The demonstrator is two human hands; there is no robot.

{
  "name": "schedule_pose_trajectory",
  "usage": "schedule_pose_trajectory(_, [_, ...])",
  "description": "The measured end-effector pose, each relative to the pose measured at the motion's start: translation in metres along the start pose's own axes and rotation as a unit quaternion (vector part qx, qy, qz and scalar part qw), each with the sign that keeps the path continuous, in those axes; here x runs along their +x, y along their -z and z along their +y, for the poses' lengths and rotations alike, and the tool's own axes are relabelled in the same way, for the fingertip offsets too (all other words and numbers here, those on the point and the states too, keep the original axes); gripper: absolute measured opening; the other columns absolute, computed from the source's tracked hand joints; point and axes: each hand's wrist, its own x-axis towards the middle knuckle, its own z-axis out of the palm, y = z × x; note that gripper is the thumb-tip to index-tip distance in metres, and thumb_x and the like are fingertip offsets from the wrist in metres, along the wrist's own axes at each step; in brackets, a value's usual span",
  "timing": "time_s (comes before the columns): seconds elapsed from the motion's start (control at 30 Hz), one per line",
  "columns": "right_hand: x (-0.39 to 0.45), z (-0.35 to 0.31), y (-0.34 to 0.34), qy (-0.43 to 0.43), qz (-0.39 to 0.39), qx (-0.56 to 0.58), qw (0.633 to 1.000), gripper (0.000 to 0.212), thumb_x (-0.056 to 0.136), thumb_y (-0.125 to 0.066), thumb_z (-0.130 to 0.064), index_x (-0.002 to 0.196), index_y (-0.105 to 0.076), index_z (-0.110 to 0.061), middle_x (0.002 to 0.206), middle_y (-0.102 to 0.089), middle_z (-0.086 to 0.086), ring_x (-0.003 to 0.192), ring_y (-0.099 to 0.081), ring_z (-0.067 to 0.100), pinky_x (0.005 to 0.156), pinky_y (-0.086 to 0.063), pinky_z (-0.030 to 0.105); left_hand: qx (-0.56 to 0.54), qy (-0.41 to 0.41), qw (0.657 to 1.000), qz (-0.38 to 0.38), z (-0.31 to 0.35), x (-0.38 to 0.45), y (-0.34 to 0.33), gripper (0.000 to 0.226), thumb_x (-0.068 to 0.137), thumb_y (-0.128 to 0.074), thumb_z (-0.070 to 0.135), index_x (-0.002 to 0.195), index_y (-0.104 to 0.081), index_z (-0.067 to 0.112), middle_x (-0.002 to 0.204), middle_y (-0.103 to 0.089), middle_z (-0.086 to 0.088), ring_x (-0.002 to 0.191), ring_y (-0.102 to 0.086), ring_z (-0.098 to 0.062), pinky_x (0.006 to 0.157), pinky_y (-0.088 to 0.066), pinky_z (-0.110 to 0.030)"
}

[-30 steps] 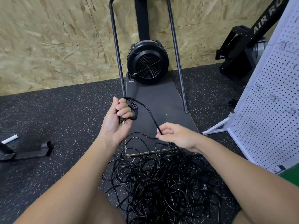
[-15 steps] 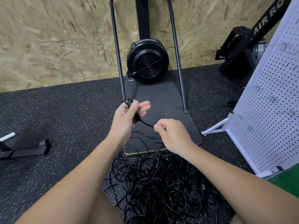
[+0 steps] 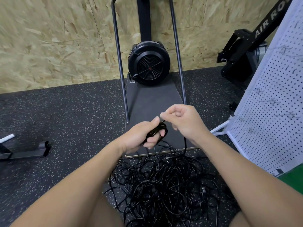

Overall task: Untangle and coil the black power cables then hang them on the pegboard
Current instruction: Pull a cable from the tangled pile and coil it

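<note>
The left hand point(image 3: 142, 136) grips a small coil point(image 3: 156, 131) of black cable, fingers curled round it. The right hand point(image 3: 185, 122) pinches the same cable just above the coil. The tangled cable pile point(image 3: 160, 185) lies on the floor below, the pegboard point(image 3: 268, 102) standing at the right.

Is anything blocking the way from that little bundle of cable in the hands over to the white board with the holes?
Nothing visible blocks it. The small black cable coil sits in the left hand; the white perforated pegboard stands to the right. One strand still trails into the tangled black cable pile.
</note>
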Motion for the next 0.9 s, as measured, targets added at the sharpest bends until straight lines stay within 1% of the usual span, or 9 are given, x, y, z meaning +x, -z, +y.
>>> schedule_pose_trajectory(0.1, [0.006,0.005,0.005,-0.029,0.016,0.052,0.998,0.029,0.099,-0.084,-0.029,0.091,-0.074,-0.003,0.066,-0.06,0.005,0.057,-0.044,0.017,0.066,-0.044,0.039,-0.057,-0.008,0.998,-0.02,0.003,-0.002,0.001,0.042,0.118,-0.043,0.04,0.087,-0.056,0.016,0.056,-0.025,0.002,0.048,-0.016,-0.017,0.052,-0.029,-0.029])
schedule_pose_trajectory(0.27, [0.012,0.017,0.007,-0.043,0.006,0.083,0.996,0.037,0.109,-0.069,-0.037,0.091,-0.074,-0.005,0.077,-0.066,0.007,0.067,-0.052,0.02,0.072,-0.05,0.037,-0.18,-0.03,0.983,0.017,0.001,-0.002,0.01,0.042,0.117,-0.045,0.046,0.085,-0.057,0.021,0.058,-0.021,0.008,0.047,-0.018,-0.01,0.054,-0.019,-0.03])
schedule_pose_trajectory(0.37, [0.011,0.034,0.009,-0.104,-0.035,0.034,0.993,0.042,0.112,-0.062,-0.042,0.103,-0.078,-0.004,0.086,-0.073,0.003,0.081,-0.062,0.02,0.088,-0.055,0.042,-0.332,-0.068,0.94,0.032,0.002,-0.001,0.033,0.039,0.118,-0.044,0.046,0.092,-0.059,0.021,0.058,-0.025,0.014,0.047,-0.02,-0.005,0.052,-0.02,-0.026])
schedule_pose_trajectory(0.43, [0.005,0.043,0.008,-0.141,-0.072,-0.029,0.987,0.03,0.108,-0.067,-0.041,0.107,-0.08,-0.014,0.096,-0.08,0.0,0.092,-0.07,0.017,0.098,-0.055,0.038,-0.403,-0.096,0.909,0.044,0.001,-0.001,0.046,0.039,0.119,-0.043,0.046,0.093,-0.057,0.021,0.057,-0.03,0.015,0.046,-0.022,-0.005,0.052,-0.023,-0.025])
schedule_pose_trajectory(0.5, [0.001,0.048,0.003,-0.167,-0.092,-0.038,0.981,0.018,0.105,-0.074,-0.032,0.116,-0.077,-0.019,0.103,-0.084,-0.002,0.103,-0.075,0.015,0.094,-0.052,0.026,-0.442,-0.112,0.887,0.071,-0.002,0.0,0.054,0.038,0.118,-0.045,0.046,0.093,-0.058,0.021,0.057,-0.032,0.014,0.046,-0.026,-0.006,0.052,-0.026,-0.024])
schedule_pose_trajectory(0.57, [0.0,0.051,-0.005,-0.179,-0.109,-0.035,0.977,0.025,0.101,-0.079,-0.026,0.124,-0.074,-0.019,0.105,-0.085,-0.003,0.106,-0.077,0.011,0.091,-0.05,0.022,-0.473,-0.119,0.867,0.107,-0.005,0.002,0.058,0.036,0.117,-0.048,0.045,0.093,-0.06,0.021,0.06,-0.032,0.013,0.048,-0.029,-0.007,0.054,-0.031,-0.024])
schedule_pose_trajectory(0.7, [-0.006,0.063,-0.026,-0.165,-0.111,-0.11,0.974,0.02,0.098,-0.081,-0.028,0.116,-0.075,-0.026,0.107,-0.083,-0.007,0.091,-0.075,0.011,0.087,-0.054,0.031,-0.547,-0.128,0.814,0.144,-0.006,0.004,0.061,0.026,0.117,-0.048,0.034,0.101,-0.06,0.018,0.074,-0.035,0.014,0.058,-0.032,-0.007,0.063,-0.038,-0.023])
schedule_pose_trajectory(0.8, [-0.012,0.067,-0.035,-0.1,-0.127,-0.184,0.969,0.008,0.102,-0.073,-0.023,0.106,-0.073,-0.03,0.101,-0.08,-0.01,0.084,-0.071,0.014,0.086,-0.057,0.036,-0.497,-0.14,0.823,0.236,-0.005,0.008,0.06,0.022,0.118,-0.045,0.028,0.104,-0.058,0.017,0.085,-0.049,0.006,0.068,-0.047,-0.012,0.071,-0.046,-0.025])
schedule_pose_trajectory(0.9, [-0.017,0.061,-0.043,0.018,-0.129,-0.233,0.964,0.016,0.108,-0.063,-0.02,0.109,-0.077,-0.027,0.095,-0.073,-0.008,0.082,-0.068,0.015,0.08,-0.056,0.036,-0.411,-0.161,0.842,0.312,-0.002,0.01,0.055,0.02,0.119,-0.045,0.025,0.11,-0.057,0.012,0.105,-0.075,-0.008,0.09,-0.075,-0.023,0.08,-0.057,-0.03])
